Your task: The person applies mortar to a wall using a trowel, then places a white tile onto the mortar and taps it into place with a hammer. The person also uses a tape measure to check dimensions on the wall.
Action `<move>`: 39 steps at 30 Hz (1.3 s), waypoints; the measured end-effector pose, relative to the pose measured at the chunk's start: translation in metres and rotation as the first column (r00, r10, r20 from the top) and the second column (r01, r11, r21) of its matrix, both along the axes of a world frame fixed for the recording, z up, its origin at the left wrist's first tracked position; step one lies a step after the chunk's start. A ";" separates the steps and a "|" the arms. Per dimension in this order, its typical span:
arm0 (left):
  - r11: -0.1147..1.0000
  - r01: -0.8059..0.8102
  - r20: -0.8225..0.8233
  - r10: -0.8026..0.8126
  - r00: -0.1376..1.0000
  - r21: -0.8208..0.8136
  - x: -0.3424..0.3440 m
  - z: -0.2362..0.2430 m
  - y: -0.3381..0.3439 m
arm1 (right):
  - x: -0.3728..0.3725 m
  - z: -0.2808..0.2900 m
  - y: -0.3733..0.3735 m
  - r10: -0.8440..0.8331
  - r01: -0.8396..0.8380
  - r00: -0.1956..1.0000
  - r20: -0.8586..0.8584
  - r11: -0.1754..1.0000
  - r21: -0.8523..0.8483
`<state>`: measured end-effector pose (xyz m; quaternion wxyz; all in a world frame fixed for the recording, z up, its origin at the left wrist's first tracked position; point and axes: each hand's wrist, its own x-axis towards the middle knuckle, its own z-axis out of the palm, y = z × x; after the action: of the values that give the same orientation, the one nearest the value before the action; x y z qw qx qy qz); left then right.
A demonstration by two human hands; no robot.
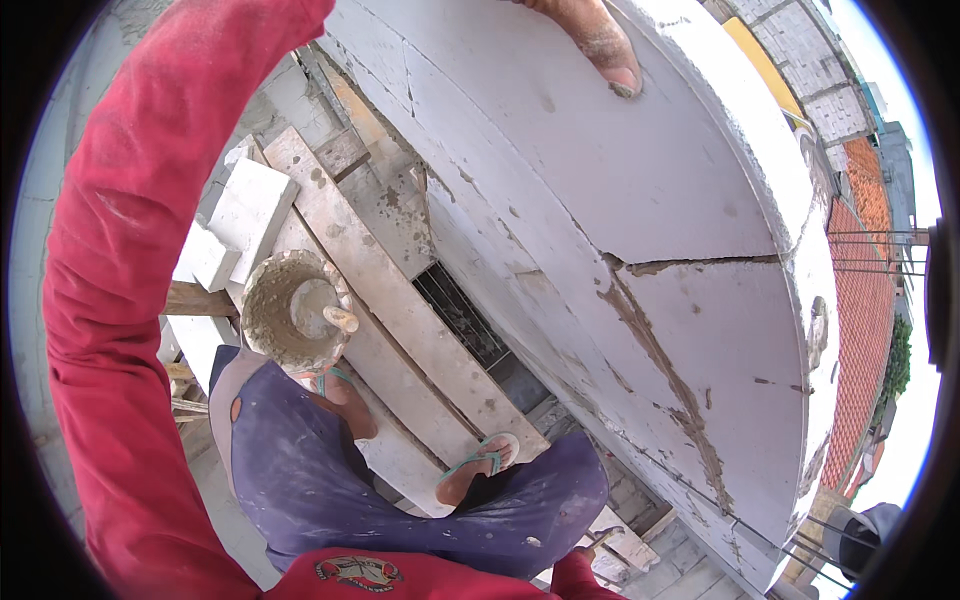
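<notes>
Under the left hand, a pale grey block sat in the wall. Only the thumb showed, laid on the block's face; remaining fingers were out of frame, so couldn't tell if the hand was gripping or just flat. Right hand, far nearer the body, was mostly hidden past the trousers; couldn't tell its state or any load.

Surface: smooth face, small nicks. Bodyward of the left hand, a dark open gap separated that block from the next block. A brown mortar streak ran from the gap's left end toward the body. Wall top to the hand's right was rough and white.

Room: outdoors, up high. Down-left of the left hand, planks carried both sandalled feet. Left of the feet stood a mortar-crusted bucket, loose white blocks just behind it. Dark grating showed between planks and wall. Off to the hand's right, beyond the wall: red tiled roof, cables, greenery.
</notes>
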<state>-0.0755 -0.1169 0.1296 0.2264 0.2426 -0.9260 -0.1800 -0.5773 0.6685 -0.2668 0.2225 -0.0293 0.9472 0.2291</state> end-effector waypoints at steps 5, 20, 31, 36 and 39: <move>0.973 -0.134 0.189 0.170 0.967 -0.188 0.007 0.002 0.000 | 0.008 0.123 0.004 0.278 -0.279 0.960 0.022 0.960 0.015; -0.028 -0.246 0.094 0.961 0.259 0.969 0.110 0.018 0.111 | 0.280 0.619 -0.448 0.969 -0.753 0.241 0.058 0.225 -0.619; -0.103 -0.082 0.121 0.957 0.264 0.991 0.078 0.040 0.009 | 0.501 0.668 -0.954 0.892 -0.676 -0.280 -0.354 -0.445 -0.588; -0.172 -0.072 0.183 0.957 0.223 0.983 0.064 0.024 -0.019 | 0.599 0.619 -1.115 0.717 -0.604 -0.655 -0.238 -0.687 -0.405; -0.228 0.092 0.197 0.944 0.265 0.969 0.071 0.030 -0.019 | 0.642 0.584 -1.179 0.591 -0.562 -0.806 -0.012 -0.772 -0.296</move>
<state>-0.0043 -0.1356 0.1595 0.4073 0.6048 -0.1207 -0.6737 0.0646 -0.5109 0.3169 -0.0155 -0.9431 0.2436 0.2256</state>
